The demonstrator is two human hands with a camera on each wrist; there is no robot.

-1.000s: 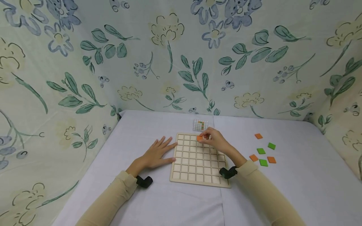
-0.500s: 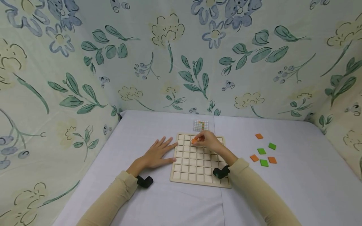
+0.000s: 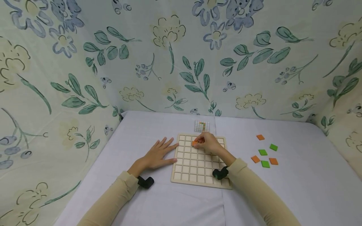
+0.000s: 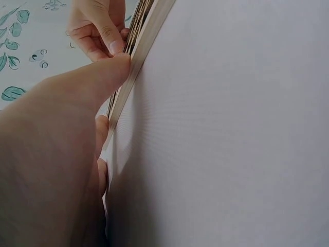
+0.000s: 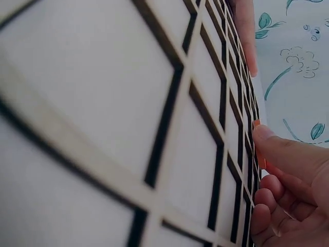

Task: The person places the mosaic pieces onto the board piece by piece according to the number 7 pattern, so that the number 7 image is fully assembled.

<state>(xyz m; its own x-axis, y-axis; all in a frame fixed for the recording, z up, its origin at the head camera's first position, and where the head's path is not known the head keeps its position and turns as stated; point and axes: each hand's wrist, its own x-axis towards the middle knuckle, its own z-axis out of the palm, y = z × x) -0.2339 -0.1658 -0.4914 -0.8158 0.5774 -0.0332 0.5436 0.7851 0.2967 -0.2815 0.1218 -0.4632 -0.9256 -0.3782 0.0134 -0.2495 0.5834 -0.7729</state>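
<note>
A square orange tile (image 3: 194,143) is pinched between the thumb and fingers of my right hand (image 3: 208,142), over the upper part of a wooden grid board (image 3: 200,184). The right wrist view shows the orange tile (image 5: 262,163) at the board's surface, partly hidden by the thumb. Whether it sits fully in a cell I cannot tell. My left hand (image 3: 156,154) lies with spread fingers on the table, its thumb and a fingertip touching the board's left edge. In the left wrist view the left thumb (image 4: 115,69) presses against the board's wooden rim (image 4: 146,43).
Several loose green and orange tiles, such as a green tile (image 3: 265,164) and an orange tile (image 3: 260,137), lie to the right of the board. A small printed grid card (image 3: 201,125) lies just behind it. White cloth (image 3: 135,131) covers the table; a floral curtain hangs behind.
My right hand has moved left and slightly nearer across the board with the orange tile, then stayed almost in place. The left hand has kept its place at the board's edge.
</note>
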